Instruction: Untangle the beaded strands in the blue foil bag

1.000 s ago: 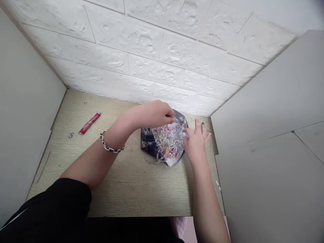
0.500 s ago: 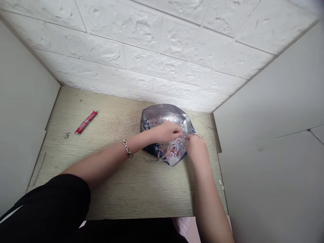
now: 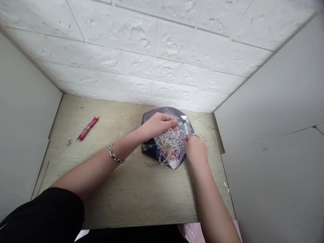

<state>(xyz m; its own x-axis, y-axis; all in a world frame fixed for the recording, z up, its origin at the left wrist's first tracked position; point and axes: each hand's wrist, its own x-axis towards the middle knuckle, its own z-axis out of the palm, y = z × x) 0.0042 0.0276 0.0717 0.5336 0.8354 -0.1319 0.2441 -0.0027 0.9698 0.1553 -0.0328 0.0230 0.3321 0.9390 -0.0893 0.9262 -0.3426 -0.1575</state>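
A bag [image 3: 149, 148] with a silver lining and a dark blue patterned outside stands open on the table. Inside lie many small beads [image 3: 169, 143], clear, white, pink, yellow and red. Over their far side is my left hand [image 3: 160, 125], its thumb and fingertips pinched together; what they hold, if anything, is too small to make out. My right hand [image 3: 196, 148] is closed at the bag's right side, its fingertips by the beads. Whatever it grips is hidden from me. A bracelet [image 3: 115, 154] circles my left wrist.
To the left lies a slim red tube [image 3: 88, 129], with a small shiny metal piece [image 3: 69, 142] beside it and another tiny piece [image 3: 82, 107] farther back. Thin threads [image 3: 210, 128] trail right of the bag. A white brick-patterned wall [image 3: 136, 67] and grey side panels enclose the table.
My left hand has drawn slightly back to the left and up from my right hand, uncovering more beads. My right hand stays at the bag's right side. The view has shifted a little.
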